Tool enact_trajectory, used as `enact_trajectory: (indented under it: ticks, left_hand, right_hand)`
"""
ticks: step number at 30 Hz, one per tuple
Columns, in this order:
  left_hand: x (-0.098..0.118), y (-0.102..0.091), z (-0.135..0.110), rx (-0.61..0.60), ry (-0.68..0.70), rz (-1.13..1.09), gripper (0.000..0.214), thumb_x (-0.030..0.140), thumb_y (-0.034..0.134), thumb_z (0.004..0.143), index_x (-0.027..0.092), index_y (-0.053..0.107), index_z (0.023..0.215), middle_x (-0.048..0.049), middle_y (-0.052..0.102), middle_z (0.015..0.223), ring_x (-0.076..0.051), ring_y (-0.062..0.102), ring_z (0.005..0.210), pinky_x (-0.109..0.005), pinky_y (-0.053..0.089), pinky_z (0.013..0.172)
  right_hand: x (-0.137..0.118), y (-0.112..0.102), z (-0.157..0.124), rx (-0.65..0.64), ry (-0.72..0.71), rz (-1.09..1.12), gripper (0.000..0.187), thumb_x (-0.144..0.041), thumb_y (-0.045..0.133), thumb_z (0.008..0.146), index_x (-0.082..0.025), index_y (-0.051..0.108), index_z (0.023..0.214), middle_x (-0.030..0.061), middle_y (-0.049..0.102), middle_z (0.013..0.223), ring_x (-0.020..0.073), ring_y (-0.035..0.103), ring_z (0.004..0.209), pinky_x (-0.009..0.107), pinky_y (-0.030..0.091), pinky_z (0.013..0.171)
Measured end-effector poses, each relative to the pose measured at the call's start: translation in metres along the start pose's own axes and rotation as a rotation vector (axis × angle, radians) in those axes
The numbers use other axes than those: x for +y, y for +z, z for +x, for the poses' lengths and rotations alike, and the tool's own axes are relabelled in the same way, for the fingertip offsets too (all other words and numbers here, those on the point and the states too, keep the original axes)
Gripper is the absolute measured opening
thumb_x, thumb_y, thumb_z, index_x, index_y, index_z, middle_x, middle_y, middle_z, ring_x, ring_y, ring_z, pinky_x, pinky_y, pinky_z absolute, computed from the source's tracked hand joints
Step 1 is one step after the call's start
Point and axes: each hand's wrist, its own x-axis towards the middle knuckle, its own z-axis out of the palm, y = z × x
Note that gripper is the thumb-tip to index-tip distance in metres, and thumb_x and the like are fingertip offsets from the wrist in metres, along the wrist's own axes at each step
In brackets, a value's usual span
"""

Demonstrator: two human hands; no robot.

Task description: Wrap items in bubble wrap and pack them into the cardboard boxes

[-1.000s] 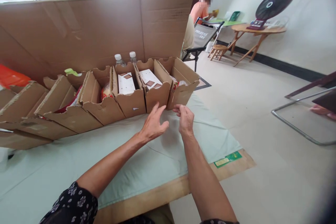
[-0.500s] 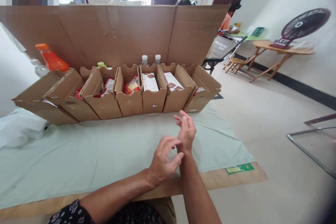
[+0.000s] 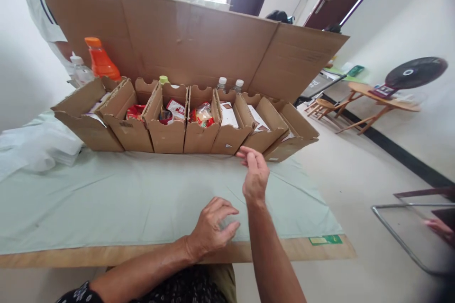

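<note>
My left hand (image 3: pixel 213 225) hovers above the near part of the pale green cloth (image 3: pixel 142 199), its fingers curved and apart with nothing between them. Farther forward, my right hand (image 3: pixel 256 175) is raised with loosely stretched fingers and an empty palm. Its fingertips are nearest to a row of cardboard bins (image 3: pixel 168 137) along the far side of the cloth. Among the bins' contents are a red packet (image 3: pixel 135 112), a red and white packet (image 3: pixel 176 109), a clear-and-red food bag (image 3: pixel 204 116) and two white boxes (image 3: pixel 228 114).
Behind the bins stand a tall cardboard panel (image 3: pixel 199 40), an orange bottle (image 3: pixel 103 64) and clear bottles (image 3: pixel 239 86). Plastic bags (image 3: pixel 42 144) lie at the left. To the right are a fan (image 3: pixel 408 73) on a small table, a metal frame (image 3: pixel 394 232) and another person's hand (image 3: pixel 439 225).
My hands have drawn apart: the left has moved back and left from my right wrist, the right slightly forward. My view has shifted, and the other person's hand has come into view at right.
</note>
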Motion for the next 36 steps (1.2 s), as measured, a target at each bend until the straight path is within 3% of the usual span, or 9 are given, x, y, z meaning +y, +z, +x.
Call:
enact_trajectory:
  ticks: [5, 9, 13, 18, 23, 27, 29, 32, 36]
  left_hand:
    - [-0.037, -0.051, -0.032, 0.047, -0.161, 0.298, 0.037, 0.011, 0.058, 0.086, 0.019, 0.065, 0.122, -0.0095, 0.072, 0.106, -0.026, 0.066, 0.098, -0.042, 0.058, 0.086]
    - [-0.051, -0.063, -0.038, 0.145, -0.148, 0.4, 0.036, 0.01, 0.055, 0.088, 0.021, 0.066, 0.121, -0.0099, 0.07, 0.113, -0.026, 0.064, 0.107, -0.045, 0.056, 0.095]
    - [-0.051, -0.057, -0.039, 0.159, -0.105, 0.376, 0.036, 0.009, 0.054, 0.088, 0.021, 0.066, 0.119, -0.01, 0.069, 0.117, -0.026, 0.063, 0.112, -0.046, 0.056, 0.098]
    - [-0.052, -0.061, -0.043, 0.186, -0.161, 0.333, 0.033, 0.011, 0.055, 0.09, 0.022, 0.067, 0.118, -0.0106, 0.069, 0.118, -0.026, 0.064, 0.112, -0.046, 0.057, 0.097]
    - [-0.038, -0.059, -0.032, 0.137, -0.292, 0.207, 0.042, 0.016, 0.055, 0.091, 0.024, 0.061, 0.132, -0.0119, 0.064, 0.13, -0.027, 0.063, 0.12, -0.048, 0.056, 0.101]
    - [-0.02, -0.043, -0.009, 0.064, -0.281, 0.087, 0.07, 0.02, 0.062, 0.087, 0.026, 0.041, 0.153, -0.0141, 0.053, 0.148, -0.03, 0.056, 0.134, -0.052, 0.049, 0.111]
    - [-0.014, -0.03, -0.002, -0.01, -0.265, 0.021, 0.079, 0.022, 0.065, 0.084, 0.026, 0.034, 0.157, -0.015, 0.048, 0.155, -0.032, 0.052, 0.139, -0.054, 0.046, 0.114]
    - [-0.011, -0.015, 0.001, -0.059, -0.266, -0.034, 0.081, 0.022, 0.065, 0.083, 0.024, 0.034, 0.158, -0.0159, 0.048, 0.156, -0.033, 0.051, 0.14, -0.055, 0.045, 0.115]
    - [-0.02, -0.015, 0.008, 0.031, -0.309, 0.017, 0.076, 0.021, 0.064, 0.085, 0.024, 0.038, 0.156, -0.0151, 0.057, 0.148, -0.032, 0.056, 0.136, -0.049, 0.051, 0.109]
  right_hand:
    - [-0.034, 0.008, 0.067, -0.388, -0.192, -0.732, 0.055, -0.032, 0.056, 0.091, -0.02, 0.054, 0.145, 0.0028, 0.078, 0.09, 0.0211, 0.071, 0.081, 0.036, 0.053, 0.085]
    - [-0.043, 0.029, 0.097, -0.456, -0.183, -1.112, 0.033, -0.024, 0.06, 0.085, -0.019, 0.074, 0.115, 0.011, 0.079, 0.096, 0.0314, 0.07, 0.094, 0.039, 0.049, 0.082]
    - [-0.054, 0.02, 0.067, -0.398, -0.213, -1.13, 0.024, -0.027, 0.054, 0.09, -0.021, 0.074, 0.101, 0.0113, 0.079, 0.096, 0.0296, 0.071, 0.09, 0.036, 0.047, 0.077]
    - [-0.066, -0.07, -0.016, -0.443, -0.31, -0.978, 0.022, -0.039, 0.053, 0.094, -0.025, 0.071, 0.093, 0.0019, 0.075, 0.077, 0.0207, 0.067, 0.067, 0.031, 0.047, 0.066]
    - [-0.064, -0.194, -0.064, -0.405, -0.286, -0.856, 0.029, -0.049, 0.062, 0.089, -0.029, 0.073, 0.106, 0.0051, 0.079, 0.1, 0.0244, 0.075, 0.088, 0.034, 0.058, 0.077]
    - [-0.041, -0.251, -0.085, -0.065, -0.075, -0.631, 0.094, -0.057, 0.074, 0.078, -0.036, 0.032, 0.159, 0.0138, 0.065, 0.142, 0.0318, 0.074, 0.104, 0.048, 0.06, 0.086]
    - [-0.023, -0.253, -0.097, -0.076, 0.028, -0.523, 0.108, -0.062, 0.079, 0.07, -0.033, 0.028, 0.16, 0.0181, 0.062, 0.144, 0.0352, 0.073, 0.105, 0.051, 0.06, 0.085]
    - [0.001, -0.23, -0.108, -0.164, 0.136, -0.544, 0.082, -0.067, 0.08, 0.067, -0.024, 0.058, 0.134, 0.0171, 0.071, 0.124, 0.0359, 0.073, 0.101, 0.05, 0.059, 0.084]
    - [0.015, -0.179, -0.086, -0.149, 0.077, -0.565, 0.055, -0.063, 0.073, 0.078, -0.023, 0.061, 0.114, 0.011, 0.072, 0.112, 0.0308, 0.072, 0.095, 0.049, 0.057, 0.085]
